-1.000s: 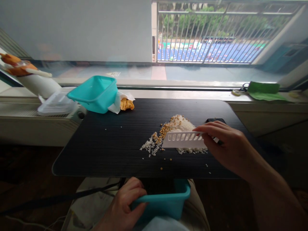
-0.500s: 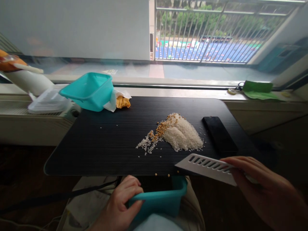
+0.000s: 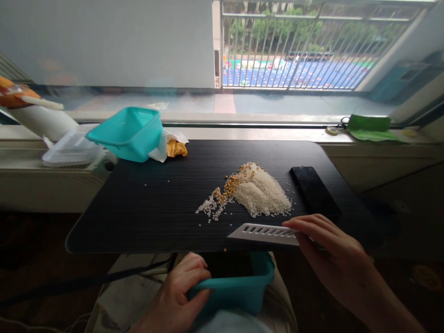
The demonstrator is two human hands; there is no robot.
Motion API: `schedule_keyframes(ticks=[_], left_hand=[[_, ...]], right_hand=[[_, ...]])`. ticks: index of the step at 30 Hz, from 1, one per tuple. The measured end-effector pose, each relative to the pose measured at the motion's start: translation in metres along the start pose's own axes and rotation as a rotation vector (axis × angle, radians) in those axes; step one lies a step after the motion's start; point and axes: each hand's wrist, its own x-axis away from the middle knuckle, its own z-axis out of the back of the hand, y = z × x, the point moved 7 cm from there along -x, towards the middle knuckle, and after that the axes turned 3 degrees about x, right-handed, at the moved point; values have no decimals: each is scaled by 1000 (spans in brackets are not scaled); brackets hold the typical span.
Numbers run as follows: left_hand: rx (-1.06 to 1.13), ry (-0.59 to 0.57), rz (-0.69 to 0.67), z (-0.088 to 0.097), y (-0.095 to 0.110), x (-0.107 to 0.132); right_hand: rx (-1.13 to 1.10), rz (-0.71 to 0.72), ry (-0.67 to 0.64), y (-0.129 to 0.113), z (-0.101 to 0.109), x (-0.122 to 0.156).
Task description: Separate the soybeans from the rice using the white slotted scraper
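Observation:
My left hand grips the near left rim of a turquoise plastic basin, held below the table's front edge. Its dark interior hides what lies inside. Between the thumb and fingers of my right hand is a white slotted plastic plate, tilted low over the front of the tabletop. Behind the plate lies a heap of white rice, with soybeans along its left side and top. Loose grains trail off to the left. One bean sits at the table's front edge.
A black phone lies right of the heap on the black table. At the back left stand another turquoise basin and a crumpled yellow-and-white wrapper. A clear plastic lid and green cloth rest near the window.
My right hand has moved left with the slotted plate along the table's front edge. Two beans near that edge are no longer visible. My left hand still grips the basin.

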Motion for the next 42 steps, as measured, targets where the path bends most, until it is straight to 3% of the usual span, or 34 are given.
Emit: schedule_keyframes(ticks=[5, 13, 19, 28, 34, 42], left_hand=[[5, -8, -19, 1, 0, 1], [-12, -58, 41, -4, -10, 4], [-13, -43, 25, -1, -6, 2], [-1, -44, 22, -3, -9, 3], [6, -47, 11, -2, -11, 3], [2, -38, 30, -2, -9, 4]], right_hand=[[-62, 73, -115, -10, -5, -12], [131, 126, 140, -5, 3, -61], [156, 136, 72, -1, -16, -85], [94, 143, -7, 1, -19, -83], [86, 135, 48, 2, -8, -74], [61, 149, 14, 2, -25, -84]])
